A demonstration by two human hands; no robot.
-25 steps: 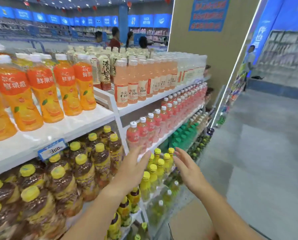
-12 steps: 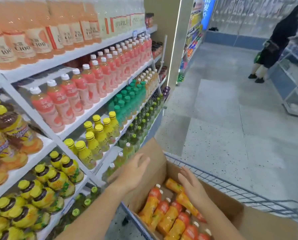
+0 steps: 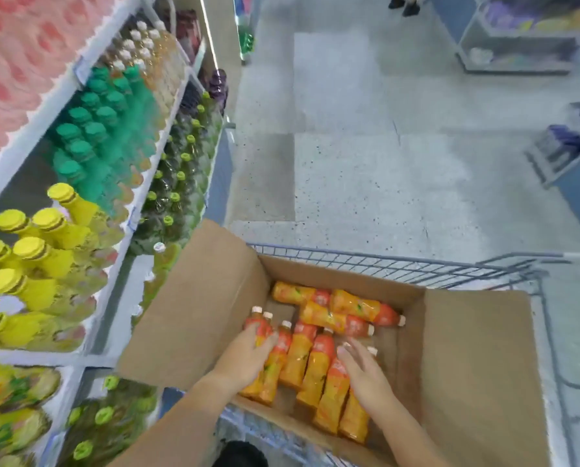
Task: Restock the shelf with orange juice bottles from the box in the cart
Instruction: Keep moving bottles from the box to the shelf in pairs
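Observation:
An open cardboard box (image 3: 197, 315) sits in the wire cart (image 3: 383, 264) and holds several orange juice bottles (image 3: 302, 355) lying on their sides, with white caps and red labels. Three more bottles (image 3: 349, 305) lie crosswise at the box's far end. My left hand (image 3: 244, 357) is down in the box with fingers and thumb curled around the leftmost bottle (image 3: 265, 375). My right hand (image 3: 364, 377) rests flat on the rightmost bottles, fingers spread. The drinks shelf (image 3: 120, 244) stands to the left of the cart.
The shelf rows hold yellow-capped bottles (image 3: 29, 251), green-capped bottles (image 3: 89, 129) and pink bottles above. Speckled floor stretches ahead of the cart. Low shelving units (image 3: 517, 45) stand at the far right, and a person's feet (image 3: 403, 5) show at the top.
My view has tipped down from the shelf to the cart. Both hands dropped from in front of the shelf into the box and now lie on the bottles.

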